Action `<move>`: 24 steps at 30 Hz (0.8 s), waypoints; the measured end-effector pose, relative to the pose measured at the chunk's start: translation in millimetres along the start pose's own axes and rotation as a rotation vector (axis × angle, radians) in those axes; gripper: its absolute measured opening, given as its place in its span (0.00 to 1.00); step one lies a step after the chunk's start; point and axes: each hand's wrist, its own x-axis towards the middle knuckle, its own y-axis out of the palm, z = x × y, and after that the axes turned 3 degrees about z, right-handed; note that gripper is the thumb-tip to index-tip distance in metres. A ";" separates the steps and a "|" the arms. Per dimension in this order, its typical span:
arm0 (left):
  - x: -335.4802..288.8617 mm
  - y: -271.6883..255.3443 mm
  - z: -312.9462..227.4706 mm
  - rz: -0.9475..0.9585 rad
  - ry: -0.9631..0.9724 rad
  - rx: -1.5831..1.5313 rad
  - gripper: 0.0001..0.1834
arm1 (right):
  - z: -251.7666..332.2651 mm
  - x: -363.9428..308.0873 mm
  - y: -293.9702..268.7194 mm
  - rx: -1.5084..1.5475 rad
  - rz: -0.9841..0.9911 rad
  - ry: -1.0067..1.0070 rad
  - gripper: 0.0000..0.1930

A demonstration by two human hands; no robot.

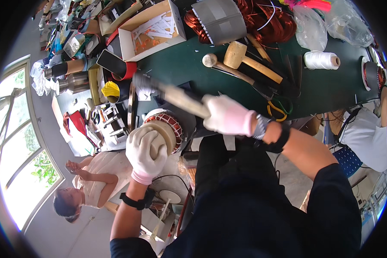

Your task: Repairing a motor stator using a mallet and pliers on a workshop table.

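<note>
My right hand (228, 115), in a white glove, grips the pale wooden handle of a hammer (182, 99). Its dark head is smeared by motion and hangs above the table, left of the hand. My left hand (145, 152), gloved too, curls its fingers round a cream-coloured round block (167, 134). That block lies against the end of a motor stator (176, 122), whose reddish windings are laced with white cord. The stator's grey body shows partly behind, at the table's near edge.
On the green table (176, 60) lie two mallets (235, 55), yellow-and-green-handled scissors (277, 111), a white thread spool (321, 60) and another stator (219, 21) with copper coils. A box of paper strips (152, 32) stands at the back left. People sit at both sides.
</note>
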 end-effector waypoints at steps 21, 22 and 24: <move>-10.4 6.2 -19.9 -0.187 -0.206 -0.028 0.23 | 32.4 -0.4 0.0 -0.019 -0.035 0.070 0.17; -8.5 11.8 -31.3 -0.241 -0.276 -0.011 0.22 | 35.3 -6.4 10.6 0.021 -0.098 0.075 0.17; -0.4 16.8 -46.9 -0.256 -0.423 -0.030 0.25 | 20.2 -18.8 56.6 -0.125 0.007 0.130 0.17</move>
